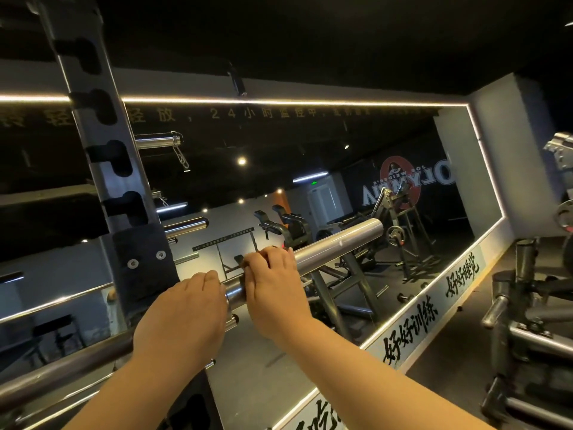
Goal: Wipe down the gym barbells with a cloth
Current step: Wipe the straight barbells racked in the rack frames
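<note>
- Barbell point(338, 243) rests across the foot of the rack upright point(105, 156). Its thin shaft runs off low to the left of the upright, and its thick bright sleeve rises to the right.
- Left hand point(186, 311), just right of the upright, shows its back to the camera. Its fingers curl over the bar where shaft meets collar, gripping it.
- Right hand point(273, 290), next along from the upright, wraps the inner end of the sleeve. Its fingers curl over the top and the thumb is hidden.
- Cloth: none shows in either hand. Whether one is bunched under a palm cannot be told.
- Progress, as a judgement: wiping looks barely begun or paused. The sleeve's shine does not prove it has been cleaned. The long shaft left of the upright is left to do, as are the other bar ends point(158, 141) jutting out higher up the upright.
- Mirror point(279, 135) fills the wall behind, right of the upright, and reflects the gym machines.
</note>
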{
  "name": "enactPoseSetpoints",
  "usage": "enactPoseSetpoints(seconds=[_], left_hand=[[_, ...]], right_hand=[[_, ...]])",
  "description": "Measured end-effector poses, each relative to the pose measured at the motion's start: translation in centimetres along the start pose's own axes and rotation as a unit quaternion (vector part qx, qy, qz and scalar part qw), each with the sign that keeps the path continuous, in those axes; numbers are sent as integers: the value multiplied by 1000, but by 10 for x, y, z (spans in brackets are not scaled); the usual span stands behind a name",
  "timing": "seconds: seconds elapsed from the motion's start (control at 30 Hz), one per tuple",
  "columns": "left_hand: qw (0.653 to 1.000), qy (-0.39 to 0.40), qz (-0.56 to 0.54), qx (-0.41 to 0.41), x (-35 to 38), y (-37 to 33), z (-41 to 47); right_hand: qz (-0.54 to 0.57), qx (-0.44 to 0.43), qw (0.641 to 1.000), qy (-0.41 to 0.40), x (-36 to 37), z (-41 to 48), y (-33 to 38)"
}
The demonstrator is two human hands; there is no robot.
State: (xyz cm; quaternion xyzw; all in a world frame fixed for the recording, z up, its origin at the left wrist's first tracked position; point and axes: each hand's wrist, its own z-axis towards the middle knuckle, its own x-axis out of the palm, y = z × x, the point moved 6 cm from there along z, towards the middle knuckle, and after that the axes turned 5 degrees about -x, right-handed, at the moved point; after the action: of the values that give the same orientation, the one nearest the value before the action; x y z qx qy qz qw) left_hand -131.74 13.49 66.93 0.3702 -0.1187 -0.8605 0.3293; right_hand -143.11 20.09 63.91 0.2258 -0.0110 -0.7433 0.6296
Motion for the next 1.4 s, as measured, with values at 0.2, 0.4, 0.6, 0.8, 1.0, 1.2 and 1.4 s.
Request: enactPoseSetpoints(seconds=[0.2,0.4,0.6,0.8,1.0,1.2,1.4], left_hand=[[998,-40,42,-2,-8,-1,-1],[999,-20,40,-15,4,2,-2],[998,37,47,-34,20,11,1],[999,13,35,-11,6,5,-3],[999,-6,15,-47,-3,-1,-5],[997,21,-41,-56,-7,1,-3],[974,133,-163,-88,-12,23,4]], right_hand=[[-6,-119,993,11,8,-16,9],[-6,-41,999,15,5,10,0],[0,-96,995,-7,21,-25,11],[-50,-48,997,32,-10,0,-30],[5,-23,1000,-17,2,-10,-11],[-21,-126,988,87,1,-6,-1],[-23,-79,988,134,12,30,11]])
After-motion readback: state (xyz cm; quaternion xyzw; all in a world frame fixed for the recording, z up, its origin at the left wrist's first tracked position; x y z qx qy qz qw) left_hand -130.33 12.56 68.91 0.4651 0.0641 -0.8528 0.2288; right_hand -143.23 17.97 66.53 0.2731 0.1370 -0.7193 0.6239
